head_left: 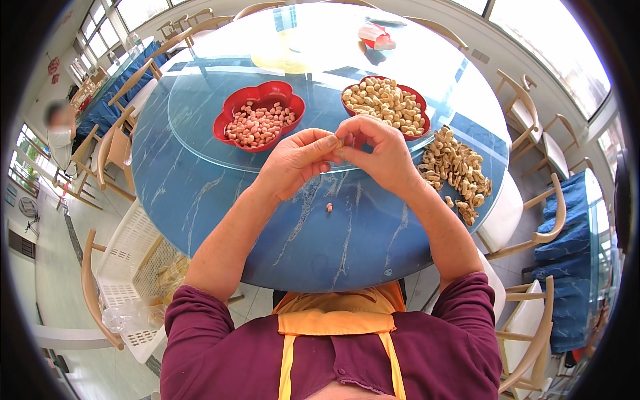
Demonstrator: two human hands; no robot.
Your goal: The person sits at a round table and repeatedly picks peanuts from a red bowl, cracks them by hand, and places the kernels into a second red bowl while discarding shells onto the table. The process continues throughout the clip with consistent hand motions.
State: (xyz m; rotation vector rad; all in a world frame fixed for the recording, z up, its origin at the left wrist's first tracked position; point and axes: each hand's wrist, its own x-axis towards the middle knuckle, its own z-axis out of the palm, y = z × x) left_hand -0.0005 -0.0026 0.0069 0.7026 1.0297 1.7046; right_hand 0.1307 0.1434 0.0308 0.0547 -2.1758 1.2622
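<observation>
My left hand [291, 165] and my right hand [383, 155] meet above the near side of the round blue table [293, 247]. Thumbs and fingertips of both are pinched together on a small tan peanut [339, 143], mostly covered by the fingers. Behind my left hand, a red flower-shaped bowl [222, 127] holds shelled pink peanuts [257, 127]. A second red bowl [421, 107], behind my right hand, is heaped with unshelled peanuts [383, 100]. Broken peanut shells [460, 167] lie piled to the right. One loose pink kernel [329, 207] rests on the table below my hands.
Both bowls are on or over a glass turntable [183, 127]. A red and white packet [377, 37] lies at the far side. Wooden chairs surround the table; a white plastic basket [127, 260] with clear bags stands at the left. Another person [60, 137] is far left.
</observation>
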